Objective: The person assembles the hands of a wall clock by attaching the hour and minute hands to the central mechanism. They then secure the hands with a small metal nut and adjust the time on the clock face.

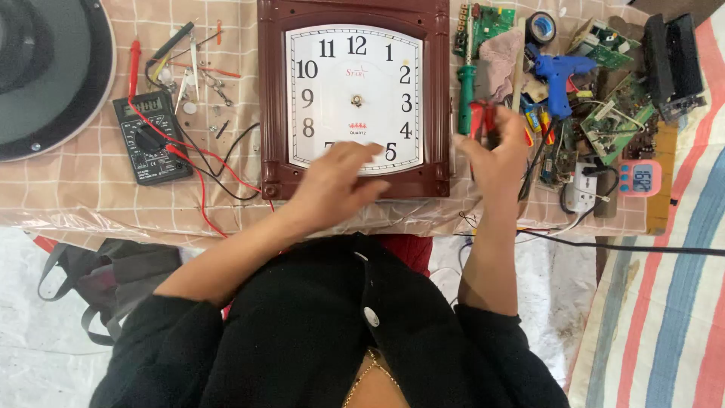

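One checked cloth (91, 189) covers the table, cluttered with tools.

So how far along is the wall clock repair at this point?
Done: the clock lies face up in its brown frame, and no hands show on the bare centre spindle.
In hand: the left hand rests on the lower dial; the right hand grips red-handled pliers.
Left: loose thin parts lie by the multimeter, unfitted, though I can't confirm they're the clock hands.
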